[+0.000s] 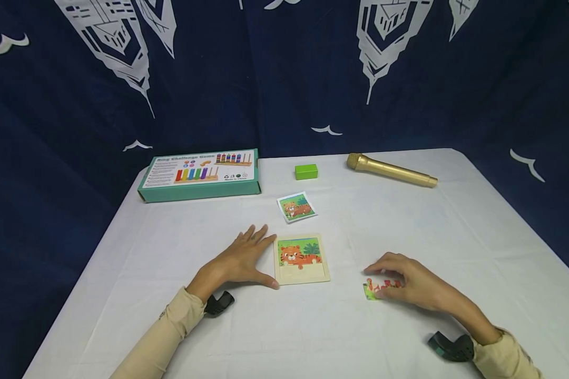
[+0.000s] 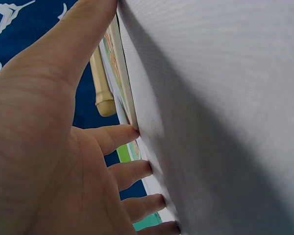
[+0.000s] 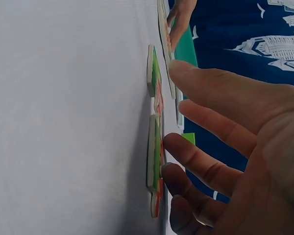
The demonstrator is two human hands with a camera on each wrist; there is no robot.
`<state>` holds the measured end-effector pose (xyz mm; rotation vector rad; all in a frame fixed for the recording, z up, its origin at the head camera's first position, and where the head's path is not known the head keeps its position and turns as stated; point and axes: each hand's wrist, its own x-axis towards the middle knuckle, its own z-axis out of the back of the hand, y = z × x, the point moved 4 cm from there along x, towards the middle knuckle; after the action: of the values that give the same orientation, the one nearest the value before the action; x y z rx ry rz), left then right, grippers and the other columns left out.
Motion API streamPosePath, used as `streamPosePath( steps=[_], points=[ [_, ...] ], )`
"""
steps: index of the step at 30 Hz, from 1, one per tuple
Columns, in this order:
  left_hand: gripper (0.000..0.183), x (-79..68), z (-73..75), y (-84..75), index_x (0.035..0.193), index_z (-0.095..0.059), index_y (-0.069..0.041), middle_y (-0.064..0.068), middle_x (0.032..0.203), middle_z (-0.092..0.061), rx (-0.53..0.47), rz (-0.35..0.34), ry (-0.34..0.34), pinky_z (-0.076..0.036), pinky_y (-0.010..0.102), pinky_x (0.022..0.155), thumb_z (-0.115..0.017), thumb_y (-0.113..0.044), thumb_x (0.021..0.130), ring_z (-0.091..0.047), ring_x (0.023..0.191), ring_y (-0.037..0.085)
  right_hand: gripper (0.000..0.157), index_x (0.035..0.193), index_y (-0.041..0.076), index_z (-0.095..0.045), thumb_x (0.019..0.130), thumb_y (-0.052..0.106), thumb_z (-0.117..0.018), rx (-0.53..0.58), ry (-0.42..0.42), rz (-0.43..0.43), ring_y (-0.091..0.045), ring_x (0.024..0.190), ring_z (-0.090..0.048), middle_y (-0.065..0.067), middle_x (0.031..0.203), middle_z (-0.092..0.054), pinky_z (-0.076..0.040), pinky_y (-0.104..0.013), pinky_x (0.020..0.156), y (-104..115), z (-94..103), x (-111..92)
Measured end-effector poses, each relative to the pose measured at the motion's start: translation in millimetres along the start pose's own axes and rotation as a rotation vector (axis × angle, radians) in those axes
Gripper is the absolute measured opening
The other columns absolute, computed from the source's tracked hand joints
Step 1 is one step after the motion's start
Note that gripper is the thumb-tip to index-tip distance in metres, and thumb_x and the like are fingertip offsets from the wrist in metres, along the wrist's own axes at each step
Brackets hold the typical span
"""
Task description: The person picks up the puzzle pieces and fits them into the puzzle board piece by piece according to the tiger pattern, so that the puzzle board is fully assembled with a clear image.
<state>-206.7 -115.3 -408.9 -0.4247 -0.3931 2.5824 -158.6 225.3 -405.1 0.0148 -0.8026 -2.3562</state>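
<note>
A square wooden puzzle board [image 1: 303, 281] lies flat, its upper part filled with a tiger picture and its lower part bare wood. My left hand [image 1: 245, 258] is spread at the board's left side, with index finger and thumb at its edge. Farther right, my right hand [image 1: 414, 281] is over loose puzzle pieces [image 1: 372, 295] in red and green, partly hidden by the fingers. In the right wrist view, the thumb and fingers stand apart above two flat pieces [image 3: 154, 152] lying on the cloth.
Behind the board lies a small tiger picture card [image 1: 297, 207], with a green block [image 1: 306, 171] beyond it. A Ring Challenge Game box [image 1: 199, 176] is at the back left, a gold microphone [image 1: 392, 170] at the back right. White cloth [image 1: 313, 331] covers the table.
</note>
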Motion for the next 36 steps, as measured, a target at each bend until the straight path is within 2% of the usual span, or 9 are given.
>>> streamPosePath(
  steps=[11,19,30,36],
  points=[
    [0.114,0.9,-0.9,0.5,0.153,-0.026,-0.013,0.013,0.160,-0.009,0.005,-0.004,-0.005,-0.006,0.054,0.117,-0.076,-0.067,0.065,-0.001,0.146,0.038,0.040,0.107,0.024,-0.070,0.069,0.022,-0.086,-0.077,0.015,-0.067,-0.003,0.089,-0.049,0.015,0.099,-0.057,-0.045,-0.026,0.075,-0.5,-2.6,-0.4],
    [0.114,1.1,-1.3,0.3,0.152,-0.027,-0.013,0.013,0.160,-0.010,0.006,-0.001,-0.005,-0.007,0.053,0.117,-0.075,-0.067,0.065,-0.001,0.146,0.038,0.037,0.099,0.025,-0.070,0.066,0.019,-0.087,-0.082,-0.022,-0.043,-0.003,0.089,-0.048,0.016,0.098,-0.056,-0.045,-0.025,0.073,-2.0,-4.0,-0.5],
    [0.114,1.1,-1.6,0.2,0.152,-0.027,-0.012,0.013,0.160,-0.010,0.006,-0.004,-0.012,-0.006,0.053,0.117,-0.076,-0.067,0.065,-0.001,0.146,0.038,0.034,0.097,0.026,-0.068,0.069,0.020,-0.086,-0.067,0.002,-0.055,-0.004,0.088,-0.047,0.015,0.098,-0.055,-0.044,-0.025,0.072,-1.6,-4.0,-0.8],
    [0.114,0.5,-0.9,0.1,0.152,-0.027,-0.012,0.013,0.160,-0.010,0.003,-0.003,-0.010,-0.007,0.054,0.117,-0.076,-0.067,0.065,-0.001,0.146,0.038,0.035,0.099,0.025,-0.066,0.070,0.018,-0.085,-0.063,0.025,-0.063,-0.006,0.093,-0.048,0.016,0.100,-0.054,-0.046,-0.026,0.077,-0.6,-5.5,0.7]
  ],
)
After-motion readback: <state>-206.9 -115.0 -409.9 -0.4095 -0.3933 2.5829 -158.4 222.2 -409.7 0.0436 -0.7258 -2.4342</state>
